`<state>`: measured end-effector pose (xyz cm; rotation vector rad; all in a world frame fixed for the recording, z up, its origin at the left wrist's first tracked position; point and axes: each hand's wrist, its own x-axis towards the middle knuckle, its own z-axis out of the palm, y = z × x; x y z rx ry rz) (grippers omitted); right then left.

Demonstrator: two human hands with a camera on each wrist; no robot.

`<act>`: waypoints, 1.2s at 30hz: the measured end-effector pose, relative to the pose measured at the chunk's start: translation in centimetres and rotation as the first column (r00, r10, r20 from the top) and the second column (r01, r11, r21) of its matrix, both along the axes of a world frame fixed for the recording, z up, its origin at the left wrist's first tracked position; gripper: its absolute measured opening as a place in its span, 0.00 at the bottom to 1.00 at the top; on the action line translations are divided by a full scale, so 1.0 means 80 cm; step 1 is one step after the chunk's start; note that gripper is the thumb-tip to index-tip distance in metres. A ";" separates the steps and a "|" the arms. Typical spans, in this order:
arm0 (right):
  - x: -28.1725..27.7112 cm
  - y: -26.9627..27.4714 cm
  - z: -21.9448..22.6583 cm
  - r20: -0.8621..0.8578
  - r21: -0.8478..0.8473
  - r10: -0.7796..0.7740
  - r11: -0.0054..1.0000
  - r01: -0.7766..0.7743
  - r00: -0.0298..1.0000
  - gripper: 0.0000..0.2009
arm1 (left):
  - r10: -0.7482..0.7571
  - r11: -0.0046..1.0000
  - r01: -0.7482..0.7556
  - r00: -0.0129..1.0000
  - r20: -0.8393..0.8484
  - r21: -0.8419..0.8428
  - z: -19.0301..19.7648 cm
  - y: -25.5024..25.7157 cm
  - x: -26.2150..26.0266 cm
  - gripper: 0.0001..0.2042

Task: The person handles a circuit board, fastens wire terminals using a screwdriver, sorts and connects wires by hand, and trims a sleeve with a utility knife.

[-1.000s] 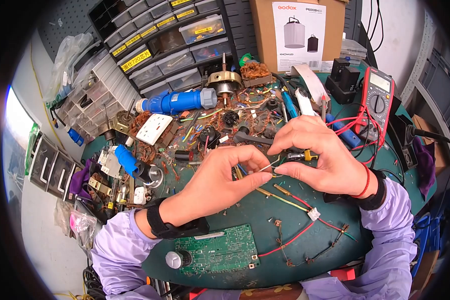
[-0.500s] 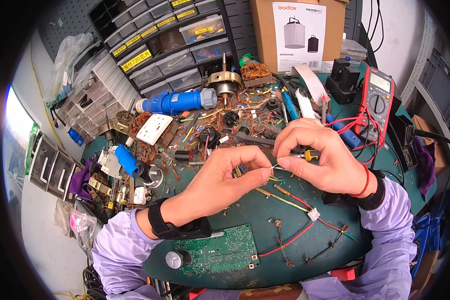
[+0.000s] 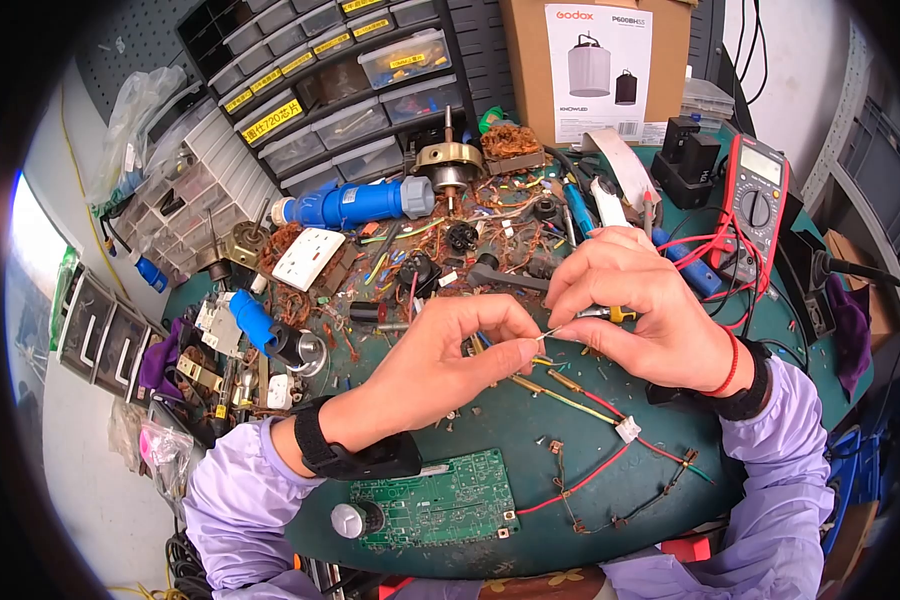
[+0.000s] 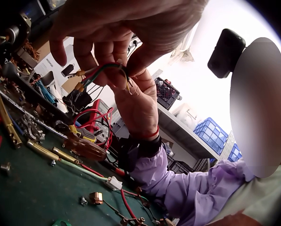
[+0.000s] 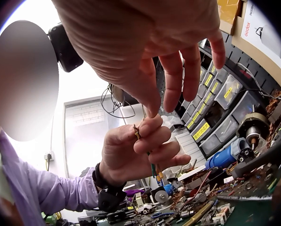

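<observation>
Between the two hands, above the green mat, is a short bundle of thin wires; in the left wrist view the green and red wires (image 4: 97, 74) curve between the fingers. The left hand (image 3: 450, 350) pinches the wires between thumb and index finger. Meeting it tip to tip, the right hand (image 3: 635, 310) pinches a thin pale strand (image 3: 550, 333). In the right wrist view a brass-coloured terminal (image 5: 136, 132) shows at the left hand's fingers, with green and yellow wire ends hanging below. Exactly how the strand runs between the fingertips is hidden.
A green circuit board (image 3: 440, 500) lies at the front. Right of it are brass pins on wires with a white connector (image 3: 627, 429). Behind are scrap wires, a blue plug (image 3: 360, 205), a drawer cabinet (image 3: 340, 120), and a multimeter (image 3: 757, 200) at right.
The right hand's thumb and index finger, apart from the strand's end earlier, have closed in at the left fingertips and pinch there. The left hand has barely moved.
</observation>
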<state>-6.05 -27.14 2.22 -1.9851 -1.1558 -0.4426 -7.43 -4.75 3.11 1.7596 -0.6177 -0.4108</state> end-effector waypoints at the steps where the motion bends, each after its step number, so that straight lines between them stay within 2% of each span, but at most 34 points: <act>1: 0.000 0.000 0.000 0.006 -0.007 -0.003 1.000 0.003 1.000 0.05 | 0.002 1.000 -0.002 1.000 0.000 0.001 0.000 0.000 0.000 0.06; 3: 0.000 0.000 0.000 0.009 -0.007 -0.002 1.000 0.002 1.000 0.05 | 0.004 1.000 -0.004 1.000 0.001 0.002 0.000 -0.001 -0.001 0.06; 5: 0.000 0.000 0.001 0.011 -0.008 -0.002 1.000 0.002 1.000 0.05 | 0.002 1.000 -0.004 0.995 0.105 0.016 -0.001 -0.001 -0.002 0.05; 9: 0.000 0.000 0.000 -0.034 -0.001 0.012 1.000 -0.012 0.999 0.05 | 0.023 0.998 -0.033 0.988 0.154 0.058 -0.001 -0.001 -0.003 0.04; 11: 0.000 0.000 -0.001 -0.049 0.001 0.018 1.000 -0.018 0.999 0.05 | -0.038 0.972 -0.083 0.866 0.499 0.218 -0.001 0.001 -0.001 0.02; 18: 0.000 -0.001 -0.001 -0.185 -0.008 0.055 0.998 -0.057 0.981 0.05 | -0.057 0.952 -0.140 0.789 0.612 0.270 0.001 0.000 -0.005 0.01; 21: -0.002 0.000 0.003 -0.167 -0.002 0.040 0.999 -0.041 0.985 0.06 | -0.056 0.960 -0.110 0.826 0.561 0.259 -0.003 0.002 -0.002 0.02; 22: -0.003 0.000 0.005 -0.146 0.016 0.026 1.000 -0.024 0.989 0.07 | 0.008 0.985 -0.073 0.927 0.375 0.159 -0.004 0.001 0.000 0.03; 23: -0.002 0.000 0.007 -0.145 0.015 0.027 1.000 -0.025 0.989 0.07 | 0.049 0.997 -0.058 0.985 0.166 0.051 -0.004 0.001 0.001 0.04; 24: -0.002 0.000 0.008 -0.048 0.006 0.006 1.000 -0.006 0.999 0.08 | 0.050 0.997 -0.059 0.985 0.167 0.050 -0.001 0.002 0.002 0.04; 25: -0.002 -0.001 0.008 0.050 -0.002 -0.014 1.000 0.015 0.999 0.09 | 0.016 0.995 -0.024 0.996 0.083 0.095 0.004 0.005 0.003 0.06; 26: -0.002 0.000 0.008 0.051 -0.002 -0.014 1.000 0.014 0.999 0.09 | -0.014 0.991 0.014 1.000 -0.002 0.136 0.007 0.006 0.004 0.07; 28: -0.004 0.001 0.006 0.143 -0.023 -0.029 0.999 0.032 0.989 0.10 | -0.014 0.995 0.020 0.998 -0.066 0.101 0.007 0.007 0.004 0.07; 32: -0.005 0.003 0.005 0.202 -0.049 -0.051 0.997 0.062 0.978 0.10 | -0.038 0.999 0.041 0.975 -0.219 0.010 0.007 0.008 0.005 0.08; 36: -0.005 0.003 0.005 0.255 -0.069 -0.061 0.994 0.081 0.965 0.09 | -0.059 0.998 0.051 0.962 -0.265 -0.037 0.006 0.008 0.006 0.08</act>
